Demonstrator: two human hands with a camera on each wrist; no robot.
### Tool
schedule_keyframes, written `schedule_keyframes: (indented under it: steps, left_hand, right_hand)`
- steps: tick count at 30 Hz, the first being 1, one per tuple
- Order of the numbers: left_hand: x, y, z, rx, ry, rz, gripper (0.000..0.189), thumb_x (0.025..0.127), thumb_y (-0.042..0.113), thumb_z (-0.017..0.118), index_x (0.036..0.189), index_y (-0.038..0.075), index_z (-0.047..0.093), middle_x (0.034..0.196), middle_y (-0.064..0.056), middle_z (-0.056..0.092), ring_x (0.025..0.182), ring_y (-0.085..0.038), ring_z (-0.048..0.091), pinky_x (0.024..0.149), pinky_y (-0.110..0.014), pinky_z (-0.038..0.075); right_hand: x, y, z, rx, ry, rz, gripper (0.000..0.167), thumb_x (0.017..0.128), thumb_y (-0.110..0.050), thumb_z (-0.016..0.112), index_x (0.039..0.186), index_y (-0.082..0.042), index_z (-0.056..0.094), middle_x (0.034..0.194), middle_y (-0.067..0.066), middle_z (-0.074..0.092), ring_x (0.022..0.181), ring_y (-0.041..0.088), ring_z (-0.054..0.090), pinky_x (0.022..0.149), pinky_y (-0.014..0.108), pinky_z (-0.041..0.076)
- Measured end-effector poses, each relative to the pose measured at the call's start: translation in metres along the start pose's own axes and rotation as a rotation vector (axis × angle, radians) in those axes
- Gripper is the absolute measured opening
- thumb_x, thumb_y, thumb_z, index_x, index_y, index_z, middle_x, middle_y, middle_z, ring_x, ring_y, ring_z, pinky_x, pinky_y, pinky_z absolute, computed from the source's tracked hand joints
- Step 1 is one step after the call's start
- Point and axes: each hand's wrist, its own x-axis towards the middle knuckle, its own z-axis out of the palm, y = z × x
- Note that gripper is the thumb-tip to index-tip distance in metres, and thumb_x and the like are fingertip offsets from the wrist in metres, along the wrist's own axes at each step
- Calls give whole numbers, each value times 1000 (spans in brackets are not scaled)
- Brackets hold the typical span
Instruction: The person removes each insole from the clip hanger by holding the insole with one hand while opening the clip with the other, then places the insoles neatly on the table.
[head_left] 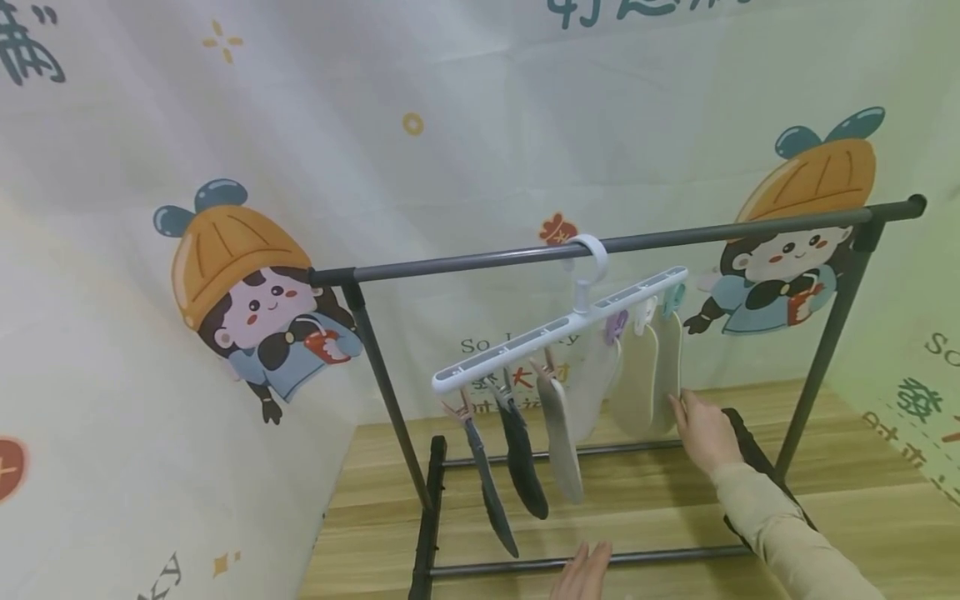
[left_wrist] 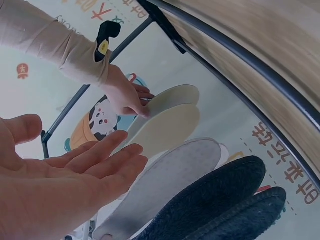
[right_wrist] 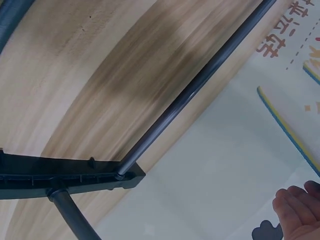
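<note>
A white hanger (head_left: pixel 510 346) hooks over the rack's top bar, and several insoles hang from its coloured clips. My right hand (head_left: pixel 707 433) is at the edge of the far-right insole (head_left: pixel 666 367); the left wrist view shows the thumb and fingers of that hand (left_wrist: pixel 125 95) pinching it. A teal clip (head_left: pixel 673 298) holds this insole's top, beside a beige insole (head_left: pixel 636 383) under a white clip. Low in the head view, my left hand (head_left: pixel 583 573) is held with fingers extended and nothing in it. Dark fuzzy insoles (left_wrist: pixel 215 195) hang close to it.
A dark metal rack (head_left: pixel 465 265) stands on a wood-grain surface (head_left: pixel 652 500), with lower bars (head_left: pixel 525 567) near the front and back. Behind and beside it hangs a pale printed backdrop (head_left: pixel 450 183) with cartoon figures.
</note>
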Motion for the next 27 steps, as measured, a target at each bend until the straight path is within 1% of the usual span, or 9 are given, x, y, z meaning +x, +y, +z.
schedule_keyframes:
  steps: [1,3,8,12,15,19,22,25,27]
  left_hand:
    - [0,1,0,22,38,33,52,97,38,52,134,2,58,134,-10,64,126,-29,58,95,-40,53]
    - [0,4,-1,39,76,61,51,97,37,52,133,2,58,132,-11,65,124,-31,59,92,-43,54]
    - [-1,9,-3,34,84,59,51,98,39,51,135,4,57,134,-11,64,125,-32,59,90,-47,55]
    - [-3,15,-3,54,182,103,46,98,35,53,132,5,59,129,-10,67,119,-32,63,86,-47,57]
    - [-4,19,-6,43,224,111,44,99,34,53,132,6,59,130,-10,67,119,-32,63,87,-47,56]
    - [-4,24,-12,-22,157,78,47,102,36,46,137,5,54,136,-12,62,125,-34,58,95,-51,52]
    - [-2,26,-15,-30,139,76,48,103,37,44,137,4,54,136,-14,62,126,-36,57,96,-53,52]
    - [0,28,-16,-38,137,68,48,104,37,43,136,4,54,135,-13,62,126,-36,57,97,-54,51]
    - [1,28,-18,-50,113,54,50,104,39,43,138,4,53,137,-13,60,128,-35,55,99,-54,49]
  right_hand:
    - [-1,-1,-1,0,-2,2,28,105,-17,46,92,7,54,67,18,59,61,42,63,55,55,49]
    - [-3,-2,-1,3,-5,7,28,105,-17,46,91,6,53,65,17,58,56,37,60,52,52,48]
    - [-12,-2,-3,16,-22,11,27,105,-16,47,82,-1,48,59,8,49,50,24,51,46,42,42]
    - [-20,-1,-5,13,-3,-8,25,104,-15,49,84,-1,52,62,10,55,54,27,57,48,45,44]
    - [-26,0,-6,14,29,-36,22,103,-14,51,95,5,58,74,19,65,61,35,64,52,50,49]
    - [-33,0,-8,18,67,-68,25,102,-13,52,112,9,60,93,28,69,67,41,67,55,53,52]
    - [-40,-1,-10,19,90,-84,25,102,-13,53,114,8,59,90,26,69,61,37,66,49,50,50]
    - [-47,-2,-12,22,121,-109,20,101,-12,55,111,5,59,86,25,70,61,37,67,46,47,49]
    - [-51,-3,-14,23,143,-129,21,99,-10,57,114,6,58,86,26,71,64,39,69,46,48,50]
